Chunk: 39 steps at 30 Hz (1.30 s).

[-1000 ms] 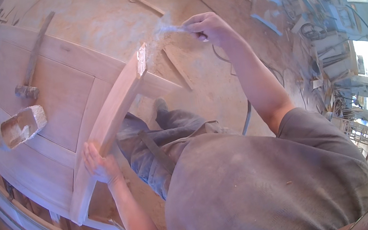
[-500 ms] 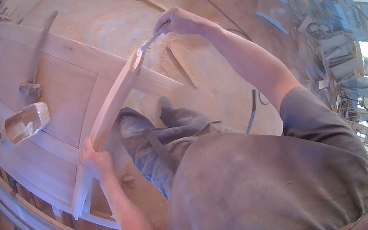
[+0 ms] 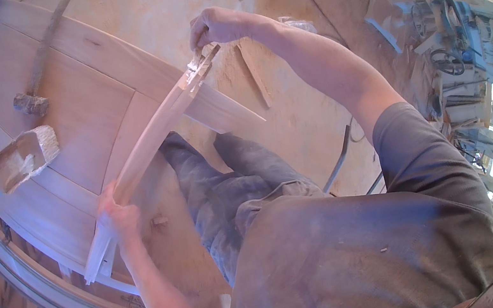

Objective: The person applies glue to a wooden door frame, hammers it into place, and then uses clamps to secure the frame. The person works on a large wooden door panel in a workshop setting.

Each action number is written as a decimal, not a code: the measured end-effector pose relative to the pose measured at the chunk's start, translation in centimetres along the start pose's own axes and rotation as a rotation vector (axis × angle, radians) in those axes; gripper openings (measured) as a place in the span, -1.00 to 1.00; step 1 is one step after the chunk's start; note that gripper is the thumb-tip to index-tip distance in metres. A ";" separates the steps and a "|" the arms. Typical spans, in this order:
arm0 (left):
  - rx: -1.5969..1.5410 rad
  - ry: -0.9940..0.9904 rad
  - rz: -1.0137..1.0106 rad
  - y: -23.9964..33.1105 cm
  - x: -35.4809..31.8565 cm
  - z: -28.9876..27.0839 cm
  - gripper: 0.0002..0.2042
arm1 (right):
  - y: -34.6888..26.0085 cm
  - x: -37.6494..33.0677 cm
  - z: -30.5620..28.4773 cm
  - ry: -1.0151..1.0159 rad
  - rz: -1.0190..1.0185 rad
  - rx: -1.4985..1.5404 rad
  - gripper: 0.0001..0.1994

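Note:
My left hand (image 3: 119,214) is wrapped round a long pale wooden rail (image 3: 151,140) near its lower end. The rail slants up and away, over the edge of a panelled wooden door (image 3: 84,108). Its far end is cut into a tenon (image 3: 198,74) smeared with white paste that looks like glue. There my right hand (image 3: 220,26) is closed in a pinch on a thin stick (image 3: 199,52), mostly hidden by the fingers and the paste. On the door, left of the rail, lies an open scoop-like container (image 3: 22,162) with a white-crusted rim.
A hammer (image 3: 32,104) with a long handle lies on the door above the container. Wood strips (image 3: 253,75) and a dark hose (image 3: 341,158) are on the dusty floor. Cluttered shelves (image 3: 463,94) stand at the right. Rails of a rack (image 3: 28,279) run along the lower left.
My right hand has moved slightly left and its fingers now point down at the tenon; the stick lay more level before. My left hand still grips the rail. The whole view has shifted slightly.

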State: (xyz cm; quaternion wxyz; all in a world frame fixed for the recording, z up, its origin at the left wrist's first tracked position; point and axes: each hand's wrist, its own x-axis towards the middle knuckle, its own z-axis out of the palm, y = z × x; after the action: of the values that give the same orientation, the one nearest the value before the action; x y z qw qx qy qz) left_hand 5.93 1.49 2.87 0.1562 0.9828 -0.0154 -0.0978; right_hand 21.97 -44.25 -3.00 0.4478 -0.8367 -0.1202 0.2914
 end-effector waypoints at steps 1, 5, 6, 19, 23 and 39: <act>0.007 -0.006 0.009 -0.3 0.2 0.1 -0.52 | 0.3 -0.2 0.2 0.025 -0.021 -0.002 -0.83; -0.031 -0.044 -0.059 -1.9 0.1 0.8 -0.53 | 2.3 -0.7 0.2 0.200 -0.101 -0.088 -0.84; -0.010 -0.061 -0.055 -1.4 0.4 0.4 -0.53 | 3.1 -1.2 0.1 0.255 -0.114 -0.127 -0.85; 0.059 -0.098 -0.093 0.6 0.3 -0.6 -0.52 | -9.4 -4.5 -1.2 0.245 -0.561 -0.822 -0.87; 0.049 -0.040 -0.053 0.1 0.0 0.0 -0.53 | -12.9 -3.3 0.8 0.096 -0.619 -0.656 -0.94; 0.026 0.097 0.032 -0.6 -0.6 1.3 -0.54 | -11.0 -1.2 -0.4 0.168 -0.703 -0.435 -0.80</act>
State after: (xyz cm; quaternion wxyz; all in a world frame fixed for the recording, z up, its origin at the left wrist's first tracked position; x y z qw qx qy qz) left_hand 5.06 1.68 1.55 0.1457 0.9879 -0.0246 -0.0472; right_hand 21.89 -38.83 6.60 0.3411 -0.8406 -0.4204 0.0196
